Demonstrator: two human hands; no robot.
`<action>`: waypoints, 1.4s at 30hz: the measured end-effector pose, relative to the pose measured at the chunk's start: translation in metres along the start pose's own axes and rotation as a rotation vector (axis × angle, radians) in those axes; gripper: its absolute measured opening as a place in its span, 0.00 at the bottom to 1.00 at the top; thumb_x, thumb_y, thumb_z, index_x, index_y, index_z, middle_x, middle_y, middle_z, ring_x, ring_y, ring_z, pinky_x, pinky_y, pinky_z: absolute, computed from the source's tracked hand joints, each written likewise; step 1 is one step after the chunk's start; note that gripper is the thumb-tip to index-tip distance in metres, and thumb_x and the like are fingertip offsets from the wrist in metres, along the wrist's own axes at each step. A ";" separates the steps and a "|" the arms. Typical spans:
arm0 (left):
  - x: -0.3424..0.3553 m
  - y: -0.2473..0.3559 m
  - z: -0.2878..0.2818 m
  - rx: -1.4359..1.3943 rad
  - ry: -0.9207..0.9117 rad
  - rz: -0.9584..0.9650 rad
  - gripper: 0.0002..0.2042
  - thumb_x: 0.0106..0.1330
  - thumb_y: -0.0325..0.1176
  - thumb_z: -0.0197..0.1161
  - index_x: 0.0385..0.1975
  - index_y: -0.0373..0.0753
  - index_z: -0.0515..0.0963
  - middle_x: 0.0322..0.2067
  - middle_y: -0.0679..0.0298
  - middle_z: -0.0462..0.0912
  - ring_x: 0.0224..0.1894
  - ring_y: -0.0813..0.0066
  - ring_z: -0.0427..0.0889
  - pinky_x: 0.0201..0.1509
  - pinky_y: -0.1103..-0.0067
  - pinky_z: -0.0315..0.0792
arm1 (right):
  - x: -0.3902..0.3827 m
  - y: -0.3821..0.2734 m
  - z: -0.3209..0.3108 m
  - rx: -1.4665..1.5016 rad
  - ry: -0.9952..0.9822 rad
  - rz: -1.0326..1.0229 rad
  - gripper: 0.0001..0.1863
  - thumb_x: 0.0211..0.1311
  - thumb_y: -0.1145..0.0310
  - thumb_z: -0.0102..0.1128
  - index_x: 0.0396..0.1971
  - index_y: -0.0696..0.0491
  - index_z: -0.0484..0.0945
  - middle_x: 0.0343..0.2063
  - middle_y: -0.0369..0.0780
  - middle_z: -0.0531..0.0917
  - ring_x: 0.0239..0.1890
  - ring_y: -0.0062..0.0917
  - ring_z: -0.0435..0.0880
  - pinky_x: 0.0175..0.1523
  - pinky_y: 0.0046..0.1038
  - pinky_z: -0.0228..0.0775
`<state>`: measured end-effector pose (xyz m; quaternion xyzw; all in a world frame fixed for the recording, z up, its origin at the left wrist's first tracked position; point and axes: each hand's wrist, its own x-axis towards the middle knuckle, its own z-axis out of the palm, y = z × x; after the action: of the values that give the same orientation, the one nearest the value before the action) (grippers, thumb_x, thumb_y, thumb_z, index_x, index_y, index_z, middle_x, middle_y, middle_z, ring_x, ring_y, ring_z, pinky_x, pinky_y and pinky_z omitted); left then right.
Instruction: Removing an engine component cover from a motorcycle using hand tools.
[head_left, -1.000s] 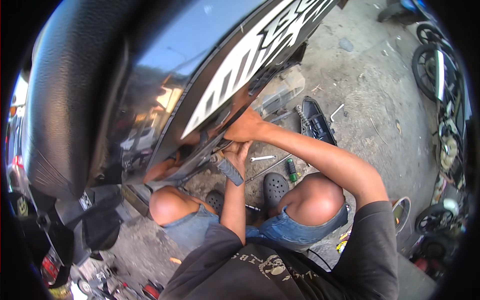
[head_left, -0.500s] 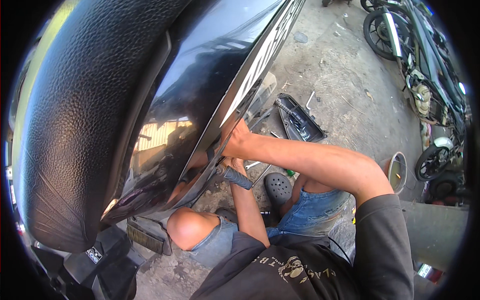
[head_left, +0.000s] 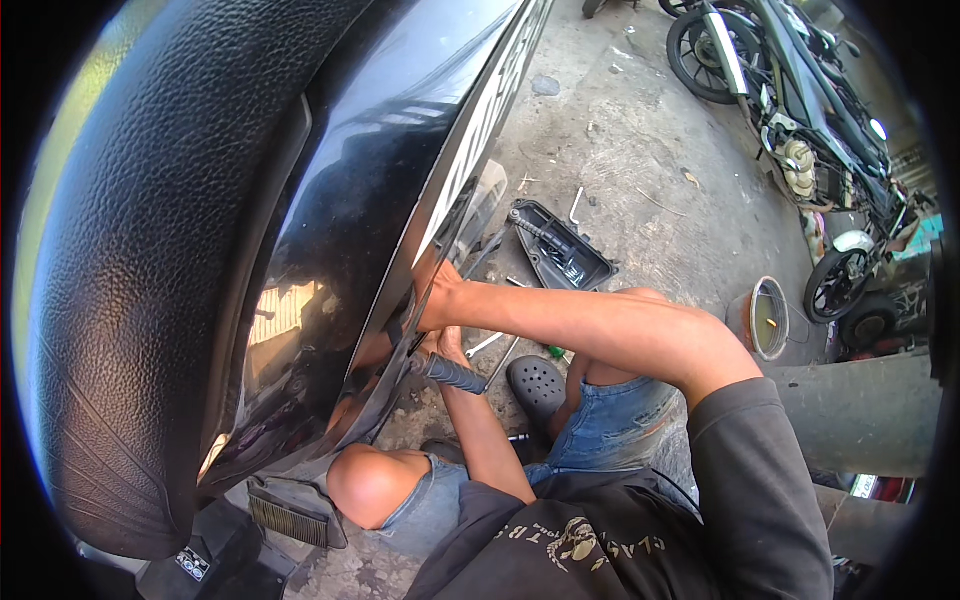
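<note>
A person [head_left: 610, 540] crouches beside a black motorcycle [head_left: 190, 230], which fills the left of the scene, with 2 bare hands at the lower edge of its glossy side panel [head_left: 350, 190]. The right hand [head_left: 436, 298] reaches in behind the edge; the left hand [head_left: 449, 348] is just below it, near a ribbed black peg [head_left: 456, 375]. The fingers are largely hidden, so whether either hand is spread or pinching anything cannot be told. On the ground [head_left: 650, 180] lies an open black tray [head_left: 543, 262] holding small silvery metal pieces [head_left: 572, 271], with a spring-like rod [head_left: 538, 229] along 1 side. Near the right elbow stands a pale bucket [head_left: 742, 322], a small orange item [head_left: 771, 323] inside. An L-shaped metal tool [head_left: 575, 206] lies beside the tray.
</note>
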<state>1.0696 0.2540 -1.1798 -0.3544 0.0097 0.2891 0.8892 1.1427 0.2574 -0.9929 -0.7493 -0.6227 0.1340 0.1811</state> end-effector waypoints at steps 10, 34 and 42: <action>-0.002 -0.003 0.008 0.057 0.089 0.101 0.24 0.64 0.43 0.57 0.54 0.33 0.71 0.56 0.57 0.74 0.57 0.59 0.72 0.63 0.54 0.62 | 0.011 0.003 0.003 0.030 -0.009 -0.011 0.17 0.52 0.53 0.63 0.35 0.50 0.83 0.36 0.43 0.84 0.43 0.35 0.82 0.47 0.33 0.73; -0.003 -0.015 0.027 0.148 0.252 0.345 0.22 0.64 0.42 0.57 0.53 0.32 0.72 0.55 0.57 0.74 0.55 0.60 0.74 0.62 0.56 0.64 | 0.008 0.005 0.015 0.049 -0.067 -0.077 0.17 0.53 0.54 0.63 0.37 0.49 0.82 0.37 0.43 0.84 0.43 0.35 0.82 0.47 0.34 0.73; -0.007 -0.023 0.032 0.199 0.283 0.428 0.22 0.64 0.41 0.57 0.53 0.32 0.72 0.55 0.57 0.75 0.54 0.60 0.75 0.61 0.56 0.65 | -0.050 -0.051 0.049 0.058 -0.066 -0.117 0.17 0.53 0.54 0.63 0.38 0.49 0.82 0.37 0.43 0.84 0.43 0.35 0.82 0.48 0.34 0.73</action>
<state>1.0698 0.2580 -1.1400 -0.2923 0.2371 0.4158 0.8279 1.0673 0.2219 -1.0154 -0.7012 -0.6670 0.1657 0.1897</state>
